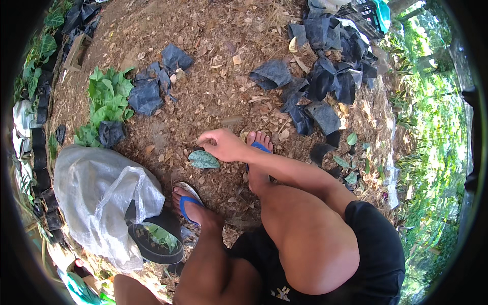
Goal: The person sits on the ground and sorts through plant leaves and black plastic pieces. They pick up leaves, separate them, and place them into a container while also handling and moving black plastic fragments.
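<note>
My right hand [225, 145] reaches down to the ground between my feet, its fingers curled at a small dark object that the hand mostly hides. Just below the fingers lies a mottled green leaf [204, 159], which may belong to a small plant. Whether the fingers pinch something cannot be told. My left hand is out of view; only a bare part of that limb may show at the bottom edge. On the left stand a translucent plastic sack [99, 190] and a black pot [158, 255] with green leaves inside.
Black plastic grow bags [324, 76] lie heaped at the upper right, with others [146, 93] at upper left beside leafy green seedlings [108, 95]. A wooden block [77, 52] and a black crate [364, 17] stand farther off. Blue-strapped flip-flops [187, 206] are on my feet.
</note>
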A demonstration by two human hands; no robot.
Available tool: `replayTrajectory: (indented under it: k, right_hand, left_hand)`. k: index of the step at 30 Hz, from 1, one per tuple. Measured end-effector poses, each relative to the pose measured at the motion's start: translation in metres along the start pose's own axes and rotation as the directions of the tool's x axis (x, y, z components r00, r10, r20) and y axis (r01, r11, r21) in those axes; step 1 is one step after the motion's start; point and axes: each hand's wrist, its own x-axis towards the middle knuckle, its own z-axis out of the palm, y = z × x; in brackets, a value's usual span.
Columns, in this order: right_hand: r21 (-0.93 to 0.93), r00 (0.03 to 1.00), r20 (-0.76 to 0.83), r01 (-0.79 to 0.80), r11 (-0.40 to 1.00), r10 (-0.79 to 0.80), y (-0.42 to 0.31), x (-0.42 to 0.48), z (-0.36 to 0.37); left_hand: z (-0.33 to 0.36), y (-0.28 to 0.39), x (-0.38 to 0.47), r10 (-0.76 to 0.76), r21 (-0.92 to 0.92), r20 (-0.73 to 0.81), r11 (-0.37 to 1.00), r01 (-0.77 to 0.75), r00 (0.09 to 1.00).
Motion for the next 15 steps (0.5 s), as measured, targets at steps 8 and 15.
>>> replayTrajectory:
  k: [8,15]
  right_hand:
    - [0.012,1.000,-0.015,0.005,1.000,-0.005,0.005,0.002,-0.002]
    - [-0.016,0.999,0.027,-0.045,0.999,0.046,0.001,0.000,-0.001]
  left_hand:
    - [-0.002,0.002,-0.002,0.017,-0.029,0.003,0.999,-0.017,1.000]
    - [-0.021,0.006,-0.001,0.082,-0.128,0.028,0.989,-0.077,0.996]
